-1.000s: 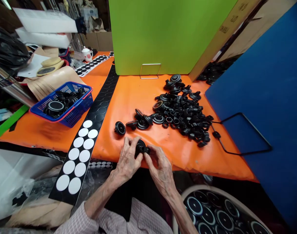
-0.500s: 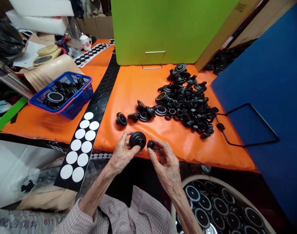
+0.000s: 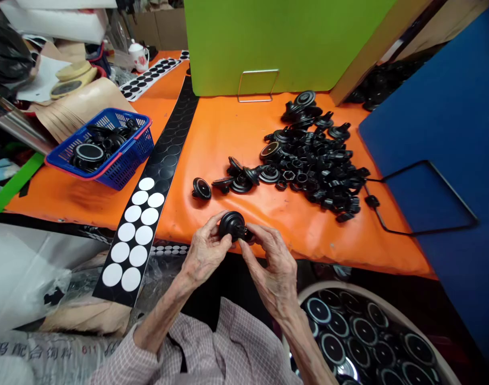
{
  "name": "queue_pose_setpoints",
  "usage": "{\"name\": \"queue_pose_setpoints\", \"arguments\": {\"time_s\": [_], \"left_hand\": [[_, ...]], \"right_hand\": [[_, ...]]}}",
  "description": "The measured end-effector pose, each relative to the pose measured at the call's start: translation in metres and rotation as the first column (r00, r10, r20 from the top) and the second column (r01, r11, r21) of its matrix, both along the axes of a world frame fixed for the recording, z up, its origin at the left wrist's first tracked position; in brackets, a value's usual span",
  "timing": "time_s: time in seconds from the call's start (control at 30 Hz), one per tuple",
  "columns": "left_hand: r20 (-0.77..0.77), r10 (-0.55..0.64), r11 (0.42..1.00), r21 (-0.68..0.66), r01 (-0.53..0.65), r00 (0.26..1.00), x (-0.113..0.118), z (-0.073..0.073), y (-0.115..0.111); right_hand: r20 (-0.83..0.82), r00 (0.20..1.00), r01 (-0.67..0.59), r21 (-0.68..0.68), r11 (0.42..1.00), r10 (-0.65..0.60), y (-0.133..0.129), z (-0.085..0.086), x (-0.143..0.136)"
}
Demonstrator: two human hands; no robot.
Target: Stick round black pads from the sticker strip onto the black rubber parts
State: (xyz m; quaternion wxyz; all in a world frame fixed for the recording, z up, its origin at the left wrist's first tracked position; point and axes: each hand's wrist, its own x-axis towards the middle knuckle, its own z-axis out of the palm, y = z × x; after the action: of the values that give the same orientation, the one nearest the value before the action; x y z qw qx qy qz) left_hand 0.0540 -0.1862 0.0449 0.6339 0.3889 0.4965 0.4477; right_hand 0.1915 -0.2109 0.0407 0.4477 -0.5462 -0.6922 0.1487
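Near the table's front edge, my left hand (image 3: pixel 206 248) grips a round black stepped disc (image 3: pixel 231 224) by its rim. My right hand (image 3: pixel 270 256) pinches a small black nut (image 3: pixel 247 233) against the stem of the disc. A single black disc piece (image 3: pixel 201 189) lies on the orange table just beyond my left hand. Farther right, more disc pieces (image 3: pixel 241 181) lead to a heap of black nuts and discs (image 3: pixel 320 171).
A blue basket (image 3: pixel 122 160) of black parts stands at the left, beside a strip of white round stickers (image 3: pixel 138 235). Upright green (image 3: pixel 288 43) and blue (image 3: pixel 440 144) boards border the table. A round tub (image 3: pixel 308 289) of black discs sits at the lower right.
The disc and the nut, apart before, now meet. My left hand has turned the disc slightly, so its stem faces the nut in my right hand. The view has shifted a little.
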Motion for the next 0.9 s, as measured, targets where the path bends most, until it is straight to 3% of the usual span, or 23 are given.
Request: {"name": "queue_pose_setpoints", "arguments": {"time_s": [0.43, 0.53, 0.6, 0.67, 0.73, 0.8, 0.9], "left_hand": [[0.124, 0.001, 0.999, -0.043, 0.005, 0.992, 0.002, 0.002, -0.003], [0.168, 0.01, 0.998, -0.056, -0.001, 0.986, 0.0, 0.005, -0.003], [0.19, -0.008, 0.998, -0.059, 0.02, 0.982, -0.001, 0.005, -0.003], [0.212, -0.034, 0.998, -0.041, 0.044, 0.977, -0.002, 0.005, -0.004], [0.209, -0.058, 0.998, -0.009, 0.061, 0.976, -0.004, 0.004, -0.005], [0.162, -0.083, 0.996, 0.042, 0.077, 0.983, -0.005, 0.004, -0.008], [0.075, -0.103, 0.988, 0.12, 0.093, 0.992, -0.006, 0.003, -0.013]], "right_hand": [[0.027, 0.999, 0.03, 0.004, 1.0, -0.031, -0.003, -0.008, -0.005], [-0.154, 0.988, -0.029, -0.135, 0.99, 0.008, -0.005, -0.008, -0.003], [-0.276, 0.959, -0.01, -0.265, 0.964, -0.066, -0.004, -0.007, 0.0], [-0.385, 0.914, -0.043, -0.403, 0.914, -0.126, -0.001, -0.004, 0.001], [-0.517, 0.846, -0.176, -0.5, 0.848, -0.129, 0.001, -0.001, 0.0], [-0.624, 0.768, -0.273, -0.522, 0.808, -0.144, 0.002, 0.002, -0.003], [-0.653, 0.736, -0.248, -0.504, 0.827, -0.178, 0.0, 0.004, -0.006]]}}
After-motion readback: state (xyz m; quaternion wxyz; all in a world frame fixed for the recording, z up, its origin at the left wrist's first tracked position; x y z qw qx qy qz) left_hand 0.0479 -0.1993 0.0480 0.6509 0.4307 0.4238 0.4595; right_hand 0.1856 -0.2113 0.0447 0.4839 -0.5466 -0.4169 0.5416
